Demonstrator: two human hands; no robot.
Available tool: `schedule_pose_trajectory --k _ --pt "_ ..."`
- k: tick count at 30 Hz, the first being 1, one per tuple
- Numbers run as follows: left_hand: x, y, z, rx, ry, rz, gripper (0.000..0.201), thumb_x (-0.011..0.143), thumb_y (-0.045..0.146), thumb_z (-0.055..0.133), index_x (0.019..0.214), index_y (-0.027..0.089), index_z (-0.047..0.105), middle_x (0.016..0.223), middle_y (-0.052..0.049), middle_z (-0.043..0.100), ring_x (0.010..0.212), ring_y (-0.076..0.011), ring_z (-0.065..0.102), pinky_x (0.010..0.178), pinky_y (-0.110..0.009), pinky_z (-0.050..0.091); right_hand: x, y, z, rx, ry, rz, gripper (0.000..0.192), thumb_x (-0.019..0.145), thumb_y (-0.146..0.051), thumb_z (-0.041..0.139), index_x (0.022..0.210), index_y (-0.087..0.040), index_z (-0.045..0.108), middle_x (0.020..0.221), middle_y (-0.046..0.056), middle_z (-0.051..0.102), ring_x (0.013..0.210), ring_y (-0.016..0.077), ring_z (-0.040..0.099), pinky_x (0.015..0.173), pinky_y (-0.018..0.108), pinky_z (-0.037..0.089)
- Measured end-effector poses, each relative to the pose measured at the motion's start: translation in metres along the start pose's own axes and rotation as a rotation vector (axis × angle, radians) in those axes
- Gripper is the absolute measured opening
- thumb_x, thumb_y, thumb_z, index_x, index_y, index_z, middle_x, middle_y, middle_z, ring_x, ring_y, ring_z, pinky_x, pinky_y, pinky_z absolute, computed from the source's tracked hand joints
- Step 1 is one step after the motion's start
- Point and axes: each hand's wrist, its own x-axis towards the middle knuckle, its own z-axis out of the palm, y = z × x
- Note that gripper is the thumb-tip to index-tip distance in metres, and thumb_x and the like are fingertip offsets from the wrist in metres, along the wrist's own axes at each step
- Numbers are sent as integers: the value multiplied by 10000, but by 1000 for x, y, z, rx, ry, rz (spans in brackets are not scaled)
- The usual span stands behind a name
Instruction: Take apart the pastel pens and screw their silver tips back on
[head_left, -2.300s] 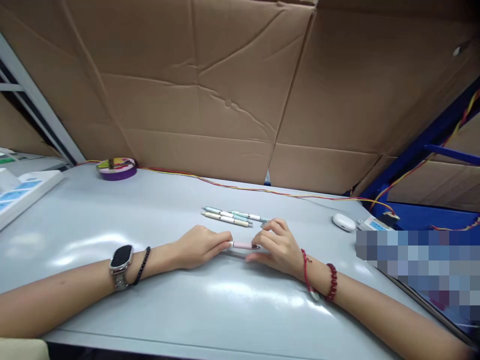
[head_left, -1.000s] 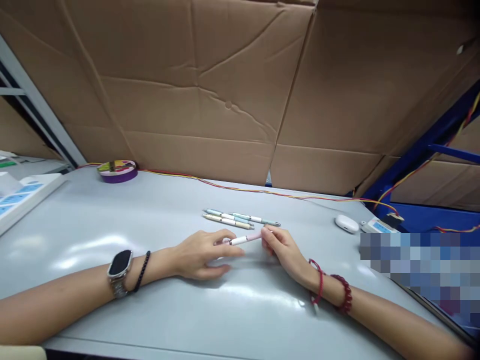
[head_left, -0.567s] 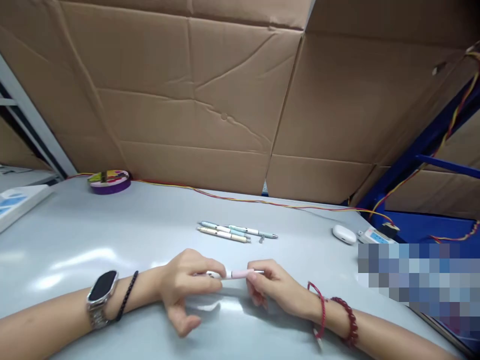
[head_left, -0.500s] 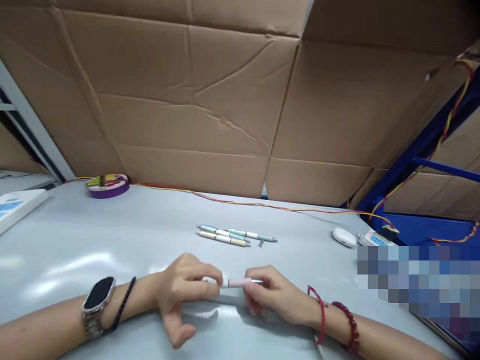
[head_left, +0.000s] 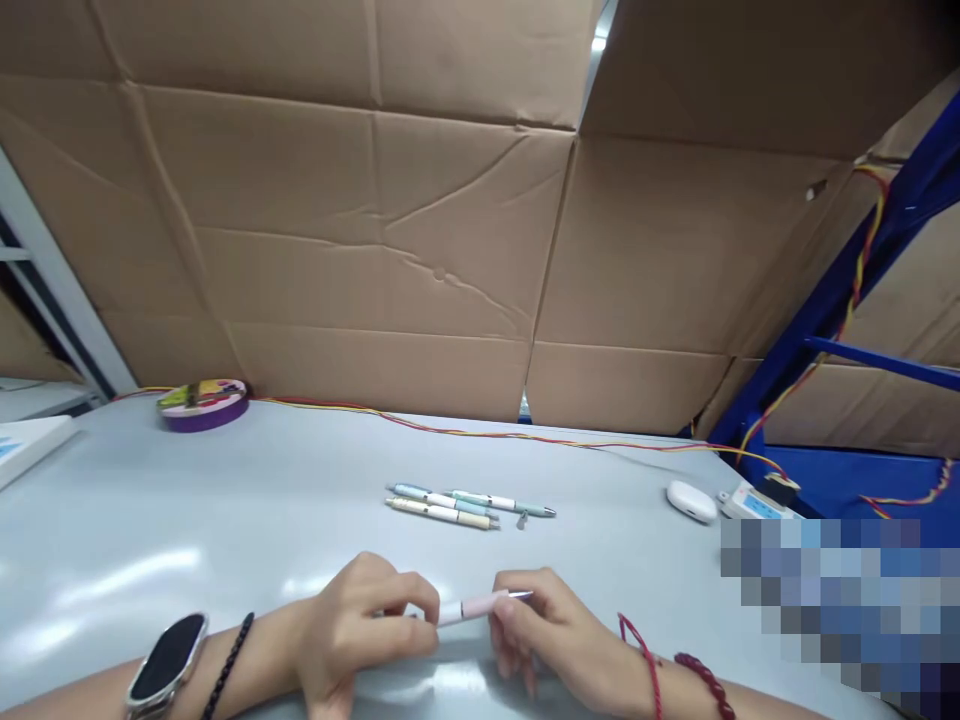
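A round purple-sided container (head_left: 202,408) stands by the table's (head_left: 240,520) far edge, its contents hidden; a white rounded case (head_left: 691,502) lies farther right. The pink-and-white pen (head_left: 478,606) bridges the hands, nearer the front than three other pens (head_left: 439,513). The left hand (head_left: 364,632) grasps its white end between fingers; the right hand (head_left: 551,635) pinches its pink end near the tip.

No text readable. Print on the purple round tin (head_left: 202,406) and blue labels on the white block (head_left: 757,503) at right too small to make out; same for any marking on the pink-and-white pen (head_left: 477,606).
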Motion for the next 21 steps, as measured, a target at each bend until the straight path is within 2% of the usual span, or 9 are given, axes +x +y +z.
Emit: schedule_pose_trajectory --k 3,8,14,16,18,21 --pt "2 0 0 29 40 37 512 846 615 142 939 224 460 656 -17 573 386 -118 457 390 -249 347 0 -1 -1 2 -24 21 477 832 -604 456 748 -138 515 589 3 525 477 67 456 428 160 390" --pt "2 0 -2 38 108 -32 463 852 577 145 914 221 434 621 -2 520 420 -126 495 392 -245 331 1 -8 -1 -60 -72 30 460 847 -598 434 780 -150 518 600 4 537 504 80 467 440 166 385" --pt "1 0 -5 17 52 -60 467 858 587 165 917 220 447 640 -4 528 460 -130 509 447 -258 369 1 -6 1 -63 -76 37 476 839 -622 418 770 -159 504 588 -4 520 509 83 470 447 166 397" --pt "2 0 -5 10 67 -76 461 872 572 163 891 217 455 632 -6 522 465 -131 505 443 -257 362 0 -1 3 -66 -34 49 480 837 -622 419 759 -158 512 576 -6 514 492 84 464 437 173 398" --pt "3 0 -4 2 25 -71 458 890 557 145 883 218 452 643 -12 522 483 -134 513 439 -253 362 -1 5 2 -89 28 19 487 833 -623 420 722 -159 520 540 -12 498 463 88 449 426 186 384" --pt "1 -1 -2 -6 -43 -124 362 906 482 193 935 226 447 722 -32 537 550 -146 528 465 -248 389 0 11 -10 -210 238 -213 524 851 -606 383 589 -171 512 474 -12 467 453 103 434 475 228 369"
